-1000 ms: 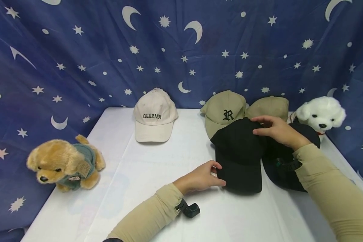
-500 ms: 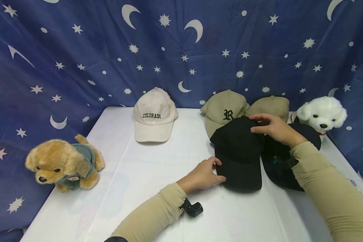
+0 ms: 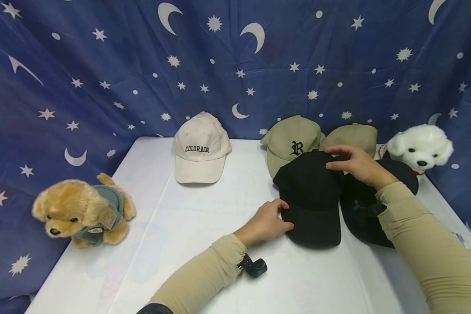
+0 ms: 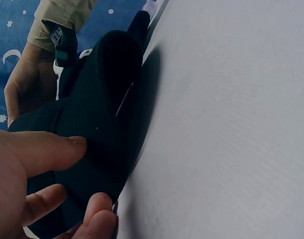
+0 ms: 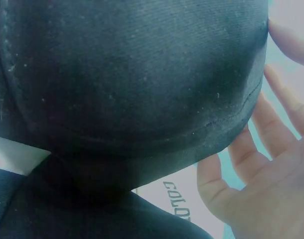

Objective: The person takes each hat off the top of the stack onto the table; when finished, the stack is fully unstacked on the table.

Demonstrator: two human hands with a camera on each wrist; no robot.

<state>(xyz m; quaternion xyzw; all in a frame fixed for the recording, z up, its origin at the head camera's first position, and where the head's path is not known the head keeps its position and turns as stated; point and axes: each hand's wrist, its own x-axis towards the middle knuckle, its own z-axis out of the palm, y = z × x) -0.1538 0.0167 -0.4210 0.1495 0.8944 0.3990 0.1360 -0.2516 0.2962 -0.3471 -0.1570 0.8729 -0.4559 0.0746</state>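
Observation:
In the head view a black baseball cap (image 3: 313, 192) sits on the white table with its brim toward me. My left hand (image 3: 264, 221) touches the left edge of its brim, thumb and index finger spread apart. In the left wrist view the left thumb (image 4: 57, 151) lies against the black fabric, with other fingertips at the edge. My right hand (image 3: 357, 165) rests its fingers on the upper right side of the crown. Up close in the right wrist view, the right hand's fingers (image 5: 274, 132) are extended along the crown.
Behind stand a khaki cap (image 3: 292, 137) with a letter R and another khaki cap (image 3: 351, 135). A second black hat (image 3: 363, 218) lies to the right, beside a white plush dog (image 3: 420, 148). A cream Colorado cap (image 3: 202, 150) and a tan plush dog (image 3: 82, 209) are leftward.
The black cap has shifted very slightly toward the back, and my left hand has moved back with it. My right hand stays at the crown. The other caps have not moved.

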